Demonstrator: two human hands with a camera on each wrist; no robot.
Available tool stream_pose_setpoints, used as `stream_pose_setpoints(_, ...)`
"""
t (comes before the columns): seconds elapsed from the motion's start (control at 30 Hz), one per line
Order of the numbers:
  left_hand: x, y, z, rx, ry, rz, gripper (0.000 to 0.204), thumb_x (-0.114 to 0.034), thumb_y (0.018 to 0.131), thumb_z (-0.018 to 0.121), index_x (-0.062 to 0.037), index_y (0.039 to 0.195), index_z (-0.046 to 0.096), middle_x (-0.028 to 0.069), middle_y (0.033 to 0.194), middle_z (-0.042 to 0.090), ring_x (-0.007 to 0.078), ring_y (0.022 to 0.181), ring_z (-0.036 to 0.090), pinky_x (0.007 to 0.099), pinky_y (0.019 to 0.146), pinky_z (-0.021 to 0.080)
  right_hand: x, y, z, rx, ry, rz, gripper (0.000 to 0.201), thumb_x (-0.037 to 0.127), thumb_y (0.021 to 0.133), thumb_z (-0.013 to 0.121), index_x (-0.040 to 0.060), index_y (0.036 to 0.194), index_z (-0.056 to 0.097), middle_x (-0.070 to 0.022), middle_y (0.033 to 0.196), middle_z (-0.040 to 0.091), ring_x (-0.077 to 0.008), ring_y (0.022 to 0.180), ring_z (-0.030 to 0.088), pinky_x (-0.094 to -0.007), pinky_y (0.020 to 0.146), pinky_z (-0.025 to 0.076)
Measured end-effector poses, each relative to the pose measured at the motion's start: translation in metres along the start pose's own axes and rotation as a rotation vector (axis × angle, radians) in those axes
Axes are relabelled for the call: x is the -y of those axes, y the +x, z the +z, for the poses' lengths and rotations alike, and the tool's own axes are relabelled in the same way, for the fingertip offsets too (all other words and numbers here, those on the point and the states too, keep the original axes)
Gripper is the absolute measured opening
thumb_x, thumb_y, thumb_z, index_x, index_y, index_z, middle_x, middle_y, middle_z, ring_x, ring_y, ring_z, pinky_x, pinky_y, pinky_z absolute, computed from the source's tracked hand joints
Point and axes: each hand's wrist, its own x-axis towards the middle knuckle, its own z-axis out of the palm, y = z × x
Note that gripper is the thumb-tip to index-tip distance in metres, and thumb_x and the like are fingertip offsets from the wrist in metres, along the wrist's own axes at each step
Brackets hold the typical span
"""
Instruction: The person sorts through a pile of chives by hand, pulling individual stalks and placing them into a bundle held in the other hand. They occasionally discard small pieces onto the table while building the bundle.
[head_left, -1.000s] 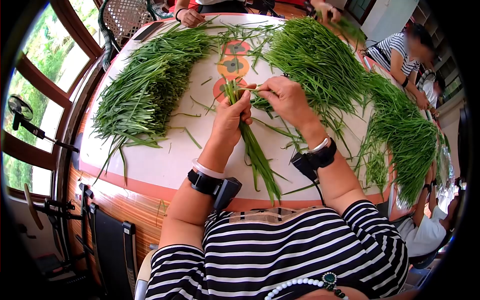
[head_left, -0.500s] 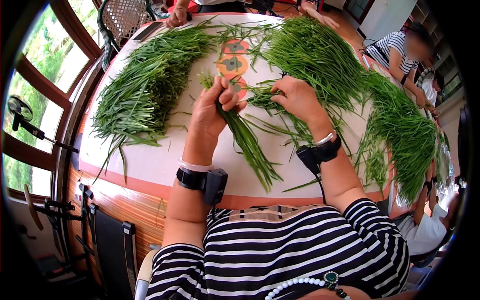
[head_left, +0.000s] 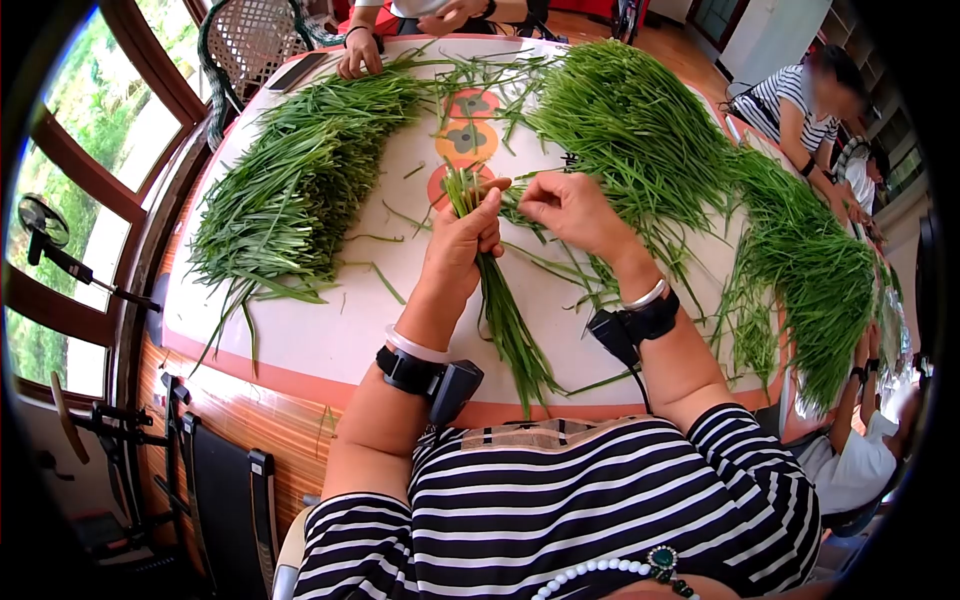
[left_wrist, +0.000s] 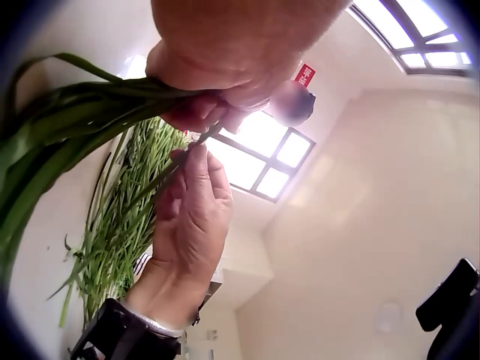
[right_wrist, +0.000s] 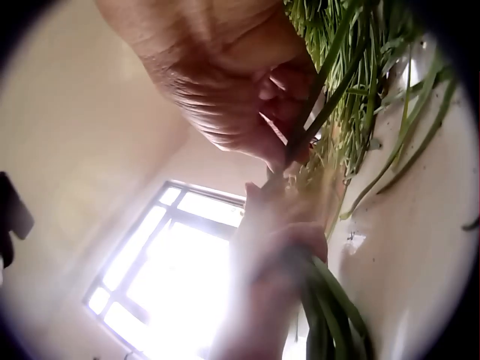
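My left hand [head_left: 465,235] grips a bundle of long green chive stalks [head_left: 503,310], root ends up and leaf tips hanging toward my body. In the left wrist view the bundle [left_wrist: 52,135] runs out of my left hand [left_wrist: 225,67] to the left. My right hand [head_left: 560,205] is just right of the bundle's top and pinches a few loose stalks [head_left: 515,200] between thumb and fingers. The right wrist view shows my right hand [right_wrist: 247,97] pinching thin stalks [right_wrist: 326,105], with the left hand blurred below.
The round white table [head_left: 330,330] holds large heaps of chives at left [head_left: 300,170], at centre right [head_left: 640,120] and at far right [head_left: 810,270]. Other people sit at the far edge [head_left: 360,50] and right side [head_left: 800,100]. A window [head_left: 70,200] is on the left.
My left hand swung left and up with the bundle, then came back to the centre beside the right hand. The right hand reached into the loose stalks and drew some toward the bundle.
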Motion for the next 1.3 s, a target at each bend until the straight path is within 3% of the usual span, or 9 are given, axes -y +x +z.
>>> stream_pose_setpoints(0.13, -0.002, 0.004, -0.010, 0.030, -0.059, 0.035, 0.026, -0.029, 0.095, 0.060, -0.0032, 0.099, 0.063, -0.0063, 0.064, 0.040, 0.0055, 0.054, 0.036, 0.0223, 0.052, 0.037, 0.001, -0.001, -0.015, 0.154, 0.017, -0.046, 0.014, 0.014, 0.081, 0.069, -0.0003, 0.083, 0.066, -0.0074, 0.066, 0.063, -0.0126, 0.058, 0.056, -0.0282, 0.058, 0.046)
stream_pose_setpoints(0.2, -0.012, 0.003, -0.013, 0.022, -0.066, 0.086, 0.026, -0.030, 0.095, 0.060, -0.0038, 0.096, 0.063, -0.0034, 0.071, 0.050, 0.0050, 0.060, 0.042, 0.0214, 0.056, 0.039, -0.006, 0.003, -0.028, -0.069, -0.124, 0.058, 0.013, 0.014, 0.081, 0.069, 0.0021, 0.085, 0.068, -0.0082, 0.070, 0.063, -0.0148, 0.061, 0.057, -0.0293, 0.060, 0.046)
stream_pose_setpoints(0.33, -0.032, -0.006, 0.004, 0.018, -0.146, 0.244, 0.028, -0.029, 0.099, 0.052, -0.0047, 0.087, 0.058, 0.0036, 0.087, 0.062, 0.0121, 0.071, 0.053, 0.0293, 0.065, 0.049, -0.039, 0.008, -0.023, -0.297, -0.566, -0.197, 0.008, 0.009, 0.081, 0.066, 0.0079, 0.089, 0.068, -0.0059, 0.087, 0.062, -0.0230, 0.080, 0.059, -0.0336, 0.070, 0.049)
stream_pose_setpoints(0.47, -0.022, 0.004, -0.018, 0.432, -0.330, 0.102, 0.028, -0.030, 0.100, 0.049, -0.0071, 0.086, 0.051, -0.0007, 0.069, 0.047, 0.0123, 0.061, 0.045, 0.0318, 0.064, 0.050, -0.043, 0.004, -0.013, -0.232, -0.734, -0.199, 0.011, 0.007, 0.080, 0.064, 0.0090, 0.090, 0.067, -0.0051, 0.096, 0.062, -0.0277, 0.092, 0.057, -0.0388, 0.077, 0.049)
stream_pose_setpoints(0.63, -0.015, 0.002, -0.010, 0.163, -0.177, -0.042, 0.027, -0.032, 0.097, 0.056, -0.0071, 0.088, 0.053, -0.0042, 0.060, 0.035, 0.0087, 0.052, 0.036, 0.0257, 0.051, 0.039, -0.046, 0.007, -0.016, -0.254, -0.688, -0.199, 0.007, 0.009, 0.083, 0.062, 0.0106, 0.088, 0.067, -0.0039, 0.095, 0.064, -0.0271, 0.092, 0.057, -0.0379, 0.075, 0.051)
stream_pose_setpoints(1.07, 0.006, 0.002, 0.000, -0.019, -0.030, 0.041, 0.021, -0.023, 0.092, 0.063, -0.0062, 0.105, 0.064, -0.0051, 0.065, 0.044, 0.0067, 0.055, 0.042, 0.0246, 0.053, 0.041, 0.019, 0.002, 0.018, -0.244, -0.060, -0.249, 0.021, 0.005, 0.079, 0.068, 0.0076, 0.099, 0.064, -0.0082, 0.078, 0.066, -0.0251, 0.072, 0.063, -0.0342, 0.065, 0.051)
stream_pose_setpoints(1.13, 0.005, 0.005, -0.003, -0.030, -0.054, 0.087, 0.020, -0.024, 0.093, 0.063, -0.0068, 0.104, 0.064, -0.0050, 0.067, 0.045, 0.0068, 0.056, 0.043, 0.0244, 0.053, 0.042, 0.029, -0.001, 0.011, -0.145, -0.040, -0.208, 0.021, 0.002, 0.079, 0.068, 0.0046, 0.100, 0.065, -0.0048, 0.074, 0.064, -0.0146, 0.064, 0.057, -0.0274, 0.060, 0.047)
stream_pose_setpoints(1.2, -0.003, 0.009, -0.017, -0.013, -0.110, 0.117, 0.024, -0.027, 0.095, 0.059, -0.0049, 0.102, 0.063, 0.0012, 0.084, 0.058, 0.0097, 0.068, 0.055, 0.0251, 0.062, 0.049, 0.023, -0.002, -0.007, 0.014, 0.062, -0.058, 0.022, -0.001, 0.079, 0.069, 0.0024, 0.100, 0.065, 0.0011, 0.072, 0.060, -0.0051, 0.061, 0.047, -0.0208, 0.056, 0.041)
stream_pose_setpoints(1.3, -0.016, 0.014, -0.028, 0.109, -0.367, 0.269, 0.023, -0.027, 0.099, 0.052, -0.0050, 0.093, 0.057, 0.0112, 0.105, 0.064, 0.0237, 0.091, 0.064, 0.0385, 0.083, 0.054, -0.004, 0.001, -0.038, -0.064, -0.063, -0.010, 0.008, 0.003, 0.082, 0.067, 0.0006, 0.090, 0.066, -0.0008, 0.072, 0.062, -0.0070, 0.063, 0.053, -0.0240, 0.059, 0.044)
